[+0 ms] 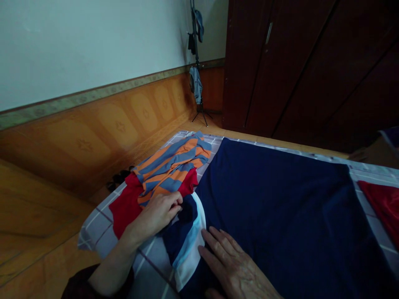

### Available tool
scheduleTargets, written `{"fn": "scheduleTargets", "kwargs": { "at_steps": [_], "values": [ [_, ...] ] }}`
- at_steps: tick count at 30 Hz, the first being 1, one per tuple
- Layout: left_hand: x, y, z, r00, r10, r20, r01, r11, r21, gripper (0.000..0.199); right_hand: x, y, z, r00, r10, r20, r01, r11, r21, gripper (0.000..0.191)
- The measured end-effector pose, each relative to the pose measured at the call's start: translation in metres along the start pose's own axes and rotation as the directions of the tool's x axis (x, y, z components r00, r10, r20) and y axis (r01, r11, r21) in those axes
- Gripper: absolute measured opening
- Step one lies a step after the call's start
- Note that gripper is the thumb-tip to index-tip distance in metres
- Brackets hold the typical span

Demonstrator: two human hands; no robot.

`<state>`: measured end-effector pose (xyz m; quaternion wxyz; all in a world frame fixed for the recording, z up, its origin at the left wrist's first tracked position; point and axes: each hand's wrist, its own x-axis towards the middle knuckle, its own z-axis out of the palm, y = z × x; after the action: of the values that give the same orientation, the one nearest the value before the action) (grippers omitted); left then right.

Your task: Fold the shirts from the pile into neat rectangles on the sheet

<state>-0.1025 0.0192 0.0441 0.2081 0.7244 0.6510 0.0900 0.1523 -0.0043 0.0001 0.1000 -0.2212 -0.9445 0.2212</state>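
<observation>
A large navy shirt (280, 199) lies spread flat on a checked sheet. Its left part, with a white and light-blue band (195, 245), is folded up or bent near my hands. My left hand (163, 209) is closed on the dark cloth of the shirt beside that band, its fingertips pinched together. Flat on the shirt, just right of the band, rests my right hand (229, 263) with its fingers stretched out. An orange and grey striped garment (174, 162) lies crumpled beyond my left hand, over a red cloth (124, 209).
The grey checked sheet (104, 226) covers the surface under the clothes. Another red cloth (382, 203) lies at the right edge. Behind stand a coat rack (195, 45) with hanging items and a dark wooden wardrobe (280, 70). Dark shoes (116, 178) sit on the floor at left.
</observation>
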Motion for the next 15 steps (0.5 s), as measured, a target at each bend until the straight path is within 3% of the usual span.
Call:
{"fn": "scheduleTargets", "kwargs": {
  "at_steps": [5, 11, 13, 15],
  "values": [
    [-0.002, 0.005, 0.005, 0.998, -0.001, 0.057, -0.008, 0.987, 0.16, 0.021, 0.002, 0.001, 0.0, 1.0, -0.024, -0.018, 0.023, 0.999, -0.03, 0.055],
    [0.0, 0.012, 0.009, 0.986, 0.126, 0.112, -0.134, 0.988, 0.07, 0.006, 0.004, 0.001, -0.001, 0.996, -0.065, -0.055, 0.059, 0.992, -0.11, 0.053],
    [0.0, 0.008, 0.007, 0.995, 0.094, 0.04, -0.096, 0.994, 0.042, 0.007, 0.003, 0.001, -0.001, 0.995, -0.071, -0.068, 0.061, 0.989, -0.136, 0.053],
    [-0.001, 0.002, 0.001, 0.994, -0.012, -0.111, 0.015, 1.0, 0.024, 0.006, 0.003, 0.001, -0.002, 0.994, -0.077, -0.079, 0.064, 0.985, -0.16, 0.053]
  ]
}}
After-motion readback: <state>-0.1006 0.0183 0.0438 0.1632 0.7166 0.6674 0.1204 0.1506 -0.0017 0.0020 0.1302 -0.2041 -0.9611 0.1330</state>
